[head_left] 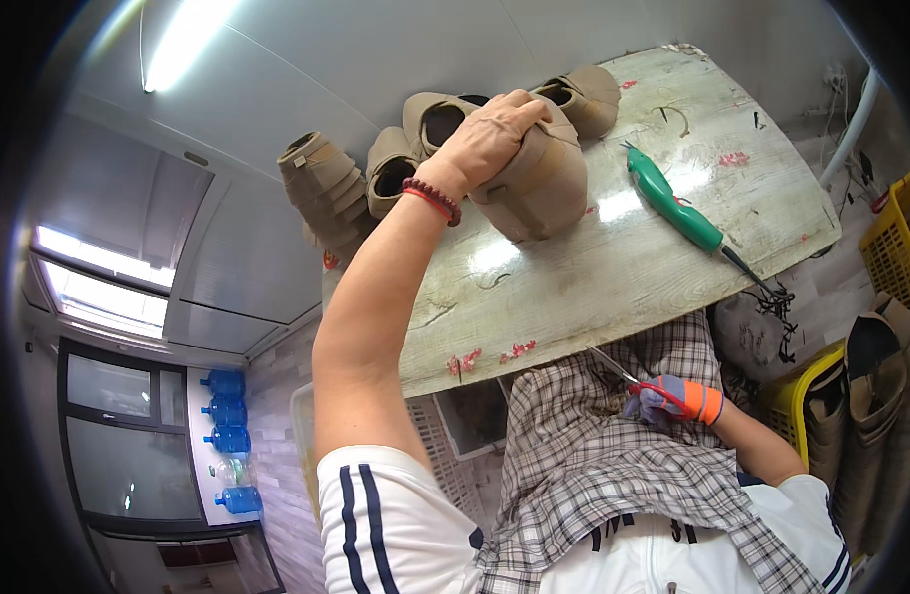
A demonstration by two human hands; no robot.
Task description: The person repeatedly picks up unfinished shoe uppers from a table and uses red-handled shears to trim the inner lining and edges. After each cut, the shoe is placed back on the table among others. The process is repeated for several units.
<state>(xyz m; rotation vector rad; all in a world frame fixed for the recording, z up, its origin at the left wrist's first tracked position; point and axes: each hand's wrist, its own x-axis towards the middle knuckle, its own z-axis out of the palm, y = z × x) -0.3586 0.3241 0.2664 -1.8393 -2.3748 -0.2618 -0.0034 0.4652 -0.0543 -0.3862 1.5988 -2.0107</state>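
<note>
While left hand [490,134] grips tan boot [539,178], gloved right hand [678,398] pinches scissors [623,376], green tool [678,210] beside.

A white panelled ceiling with a lit tube lamp [183,40], bright windows [103,282], and a pale wood-grain table [623,257].
</note>
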